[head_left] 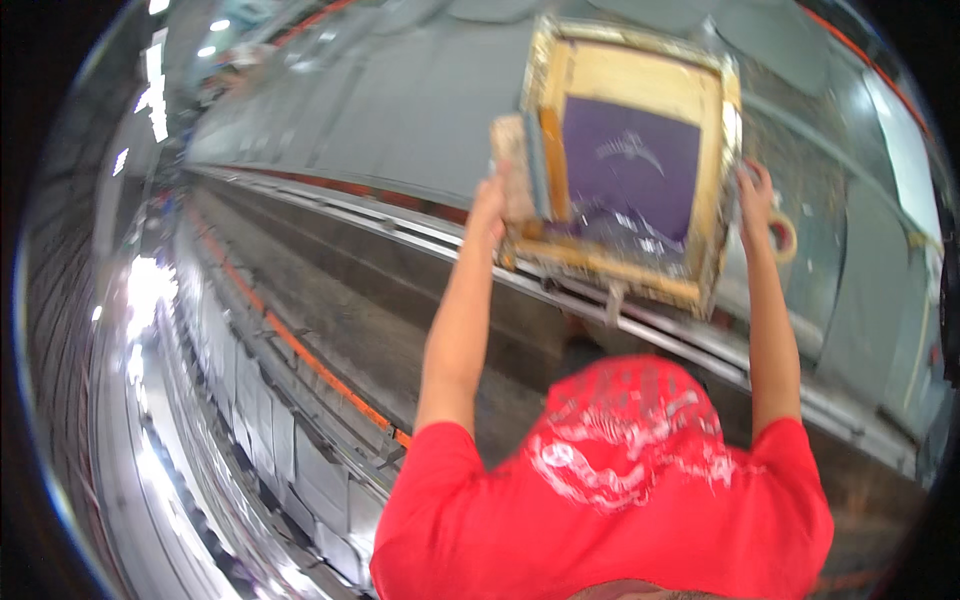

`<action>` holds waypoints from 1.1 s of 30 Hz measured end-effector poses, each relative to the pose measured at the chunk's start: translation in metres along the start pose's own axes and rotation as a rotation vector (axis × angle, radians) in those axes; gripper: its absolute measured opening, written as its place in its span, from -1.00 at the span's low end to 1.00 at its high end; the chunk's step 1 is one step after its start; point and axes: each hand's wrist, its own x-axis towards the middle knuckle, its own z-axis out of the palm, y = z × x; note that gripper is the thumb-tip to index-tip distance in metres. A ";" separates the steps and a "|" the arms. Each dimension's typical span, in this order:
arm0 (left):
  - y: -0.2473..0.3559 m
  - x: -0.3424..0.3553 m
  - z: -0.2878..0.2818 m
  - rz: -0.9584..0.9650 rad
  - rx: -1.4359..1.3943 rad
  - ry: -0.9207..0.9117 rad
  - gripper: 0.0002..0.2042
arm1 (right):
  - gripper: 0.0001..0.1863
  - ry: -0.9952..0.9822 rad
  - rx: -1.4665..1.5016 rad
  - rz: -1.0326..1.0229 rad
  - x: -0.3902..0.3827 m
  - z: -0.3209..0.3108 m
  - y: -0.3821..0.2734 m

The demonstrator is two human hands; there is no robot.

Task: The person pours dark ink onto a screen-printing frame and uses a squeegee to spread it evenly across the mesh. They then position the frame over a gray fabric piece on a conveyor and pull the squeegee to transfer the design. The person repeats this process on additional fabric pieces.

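A screen printing frame [630,170] with purple mesh, a pale design, yellow inner borders and smeared, taped edges is at upper centre over the long table. A squeegee [523,165] with a pale handle and grey blade lies along its left side. My left hand [488,205] is closed on the squeegee's handle at the frame's left edge. My right hand [755,195] grips the frame's right side, fingers curled on the rim. A tape roll [782,237] is just beyond my right hand. Whether the frame rests on the table or is raised off it, I cannot tell.
The long grey table [330,120] has grey pieces laid along it and a metal rail [400,225] on its near edge. A dark walkway [350,300] runs along it. Behind, at left, is another row with an orange strip [310,355]. A white sheet [900,150] is at far right.
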 end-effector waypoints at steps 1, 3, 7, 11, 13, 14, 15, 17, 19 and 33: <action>-0.004 0.016 0.000 -0.070 -0.013 -0.035 -0.47 | -0.62 0.038 -0.066 0.009 -0.004 0.005 0.001; -0.010 0.036 0.011 -0.112 -0.177 -0.108 -0.45 | -0.59 0.163 -0.201 0.005 -0.005 0.008 0.012; -0.022 0.068 0.013 -0.218 -0.107 -0.177 -0.44 | -0.60 0.259 -0.350 0.033 -0.013 0.003 0.011; -0.021 0.073 0.008 -0.300 -0.105 -0.150 -0.43 | -0.58 0.311 -0.392 0.116 -0.023 0.011 -0.002; -0.023 0.076 0.000 -0.290 -0.124 -0.159 -0.42 | -0.59 0.297 -0.419 0.169 -0.024 0.016 -0.004; -0.025 0.077 -0.004 -0.286 -0.136 -0.158 -0.42 | -0.59 0.284 -0.433 0.196 -0.025 0.015 -0.004; -0.025 0.079 -0.002 -0.268 -0.082 -0.159 -0.42 | -0.60 0.293 -0.448 0.140 -0.026 0.009 0.007; -0.032 0.079 -0.006 -0.225 0.019 -0.139 -0.43 | -0.58 0.303 -0.457 0.181 -0.030 0.011 0.011; -0.014 0.058 0.007 -0.146 0.068 -0.131 -0.45 | -0.56 0.315 -0.504 0.206 -0.031 0.015 0.007; -0.088 -0.038 0.209 0.287 0.377 -0.260 -0.61 | -0.48 0.282 -0.453 0.251 -0.029 0.023 -0.004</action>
